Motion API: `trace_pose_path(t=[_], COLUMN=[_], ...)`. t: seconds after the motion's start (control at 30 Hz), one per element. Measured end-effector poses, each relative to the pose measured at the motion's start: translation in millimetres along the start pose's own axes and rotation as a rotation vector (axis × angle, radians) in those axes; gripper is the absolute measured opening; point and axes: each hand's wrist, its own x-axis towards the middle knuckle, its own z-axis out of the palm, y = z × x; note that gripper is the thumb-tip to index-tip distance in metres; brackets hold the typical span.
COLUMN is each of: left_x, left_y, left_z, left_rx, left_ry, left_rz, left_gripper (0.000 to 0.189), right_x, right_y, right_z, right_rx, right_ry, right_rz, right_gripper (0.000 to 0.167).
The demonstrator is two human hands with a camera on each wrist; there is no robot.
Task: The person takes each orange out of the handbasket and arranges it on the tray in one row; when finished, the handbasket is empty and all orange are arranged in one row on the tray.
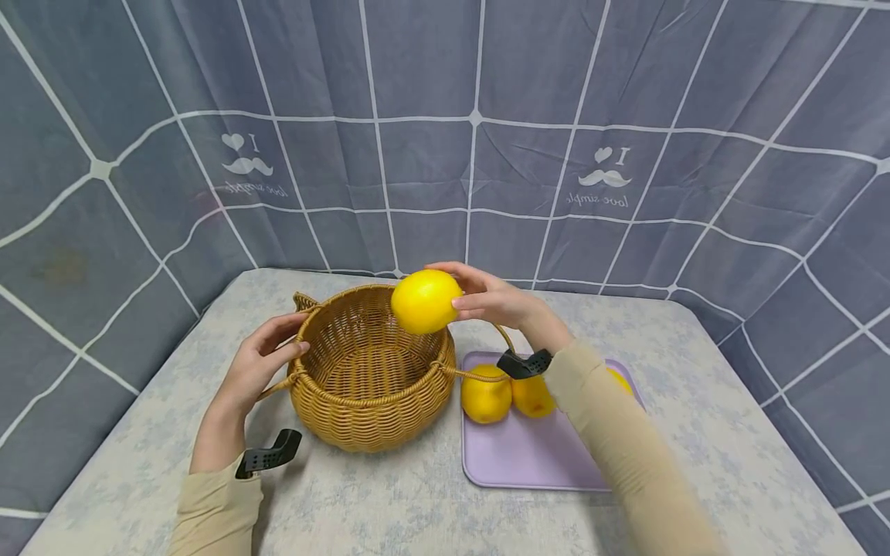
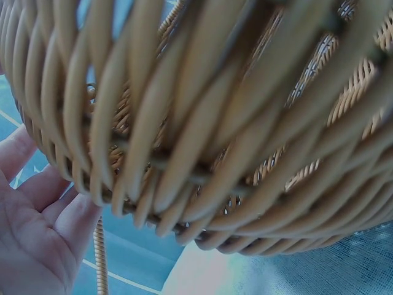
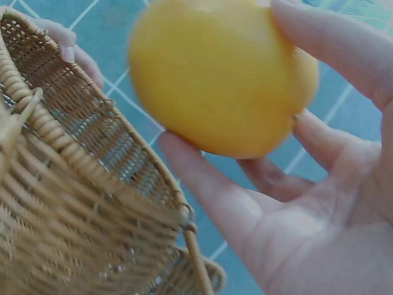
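A yellow lemon (image 1: 426, 301) is held up over the right side of the rim of a woven wicker basket (image 1: 371, 421). My right hand (image 1: 499, 301) grips it between thumb and fingers, as the right wrist view also shows. The lemon (image 3: 215, 80) is clear of the basket wall there. At the basket's left rim, my left hand (image 1: 253, 367) holds on, its thumb over the edge. Up close, that hand (image 2: 37, 221) touches the wicker weave (image 2: 153, 123). No fruit shows on the visible part of the basket's floor.
Right of the basket lies a purple tray (image 1: 531, 463) carrying a lemon (image 1: 485, 398), a second lemon (image 1: 532, 398) and another yellow piece (image 1: 620, 380) partly behind my right sleeve. A basket handle (image 1: 476, 376) reaches over the tray's edge. A grey checked curtain (image 1: 431, 170) hangs behind the table.
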Motion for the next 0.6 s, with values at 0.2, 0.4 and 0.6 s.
trace_pose_path(t=[0.2, 0.4, 0.6], left_x=[0.2, -0.4, -0.1], left_y=[-0.7, -1.3, 0.1], left_z=[-0.3, -0.4, 0.3], left_rx=[-0.006, 0.005, 0.012], left_ry=[0.001, 0.007, 0.007], left_rz=[0.008, 0.007, 0.000], left_gripper=[0.042, 0.042, 0.043], right_x=[-41.5, -86.4, -129.3], right_y=[-5, -6, 0], right_z=[-7, -9, -6], right_rx=[0.119, 0.139, 0.139], right_ry=[0.189, 0.330, 0.482], right_rz=[-0.104, -0.210, -0.288], right_gripper=[0.052, 0.045, 0.044])
